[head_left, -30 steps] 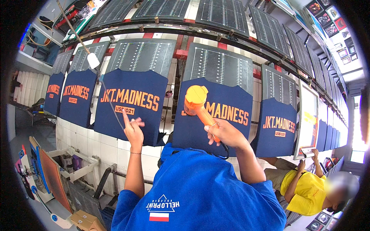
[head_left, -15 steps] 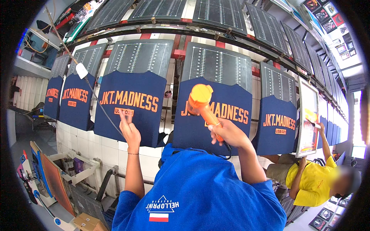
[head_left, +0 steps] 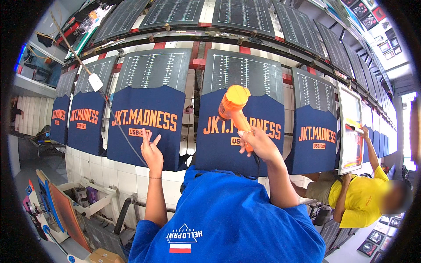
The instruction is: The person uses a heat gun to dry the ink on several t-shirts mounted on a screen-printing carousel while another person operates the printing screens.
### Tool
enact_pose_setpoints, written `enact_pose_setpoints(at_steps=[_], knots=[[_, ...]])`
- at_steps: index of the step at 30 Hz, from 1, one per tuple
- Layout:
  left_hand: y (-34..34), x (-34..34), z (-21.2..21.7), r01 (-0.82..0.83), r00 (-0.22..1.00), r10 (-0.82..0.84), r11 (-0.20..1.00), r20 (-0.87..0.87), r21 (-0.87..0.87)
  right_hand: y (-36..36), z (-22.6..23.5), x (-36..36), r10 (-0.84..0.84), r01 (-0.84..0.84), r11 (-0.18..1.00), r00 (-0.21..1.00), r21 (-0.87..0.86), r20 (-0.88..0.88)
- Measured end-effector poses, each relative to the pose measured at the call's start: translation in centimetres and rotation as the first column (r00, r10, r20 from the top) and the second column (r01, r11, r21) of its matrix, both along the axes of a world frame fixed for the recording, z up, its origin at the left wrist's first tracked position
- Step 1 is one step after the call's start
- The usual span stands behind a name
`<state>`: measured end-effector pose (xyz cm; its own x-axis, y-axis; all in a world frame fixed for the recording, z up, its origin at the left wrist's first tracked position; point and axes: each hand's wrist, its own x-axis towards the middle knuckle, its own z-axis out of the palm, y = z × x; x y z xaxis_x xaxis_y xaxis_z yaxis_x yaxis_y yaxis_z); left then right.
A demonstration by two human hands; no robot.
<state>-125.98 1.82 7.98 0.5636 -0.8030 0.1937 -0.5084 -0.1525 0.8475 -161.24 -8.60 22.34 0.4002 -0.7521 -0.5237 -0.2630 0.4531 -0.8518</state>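
Note:
My right hand (head_left: 262, 146) grips the handle of an orange hair dryer (head_left: 236, 101). The dryer is held above a navy shirt (head_left: 263, 107) with orange lettering and hides part of that print. Over the lower print of the neighbouring navy shirt (head_left: 147, 100) is my left hand (head_left: 152, 154), holding nothing, its fingers apart. Whether its fingertips touch the cloth I cannot tell. Both shirts lie on dark boards (head_left: 153, 65) marked with white scales.
Similar shirts (head_left: 315, 118) continue on boards to both sides. At right, a co-worker in yellow (head_left: 359, 197) holds a framed screen (head_left: 351, 98). A thin cord with a white tag (head_left: 95, 82) crosses the left side. Cardboard boxes (head_left: 105, 256) stand at lower left.
The dryer and my right hand have shifted slightly right across the shirt. My left hand has moved a little right and its fingers have spread wider. The view has shifted slightly.

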Motion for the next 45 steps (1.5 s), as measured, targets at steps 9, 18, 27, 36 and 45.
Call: enact_pose_setpoints(at_steps=[9, 18, 27, 36, 45], knots=[[-0.7, -0.2, -0.2, 0.022, 0.977, -0.046, 0.993, 0.208, 0.118, 1.8, 1.7, -1.0, 0.024, -0.019, 0.996, 0.998, 0.085, -0.057], [-2.2, 5.2, -6.4, -0.434, 0.802, 0.107, 0.780, 0.588, 0.450, 4.2, 2.6, -2.2, 0.023, -0.014, 0.997, 0.993, 0.082, -0.116], [-6.0, 2.8, -6.8, -0.345, 0.775, -0.024, 0.821, 0.632, 0.454, 1.2, 0.4, -1.8, -0.131, 0.131, 0.991, 0.989, 0.003, -0.063], [-7.2, 0.0, -6.6, -0.191, 0.757, -0.161, 0.872, 0.633, 0.450, 3.7, 1.7, -4.0, -0.041, 0.047, 0.996, 0.996, 0.082, -0.082], [-5.8, -1.1, -6.4, 0.039, 0.728, -0.362, 0.870, 0.583, 0.492, 2.7, 1.7, -4.5, -0.152, 0.155, 0.988, 0.983, 0.026, -0.105]])
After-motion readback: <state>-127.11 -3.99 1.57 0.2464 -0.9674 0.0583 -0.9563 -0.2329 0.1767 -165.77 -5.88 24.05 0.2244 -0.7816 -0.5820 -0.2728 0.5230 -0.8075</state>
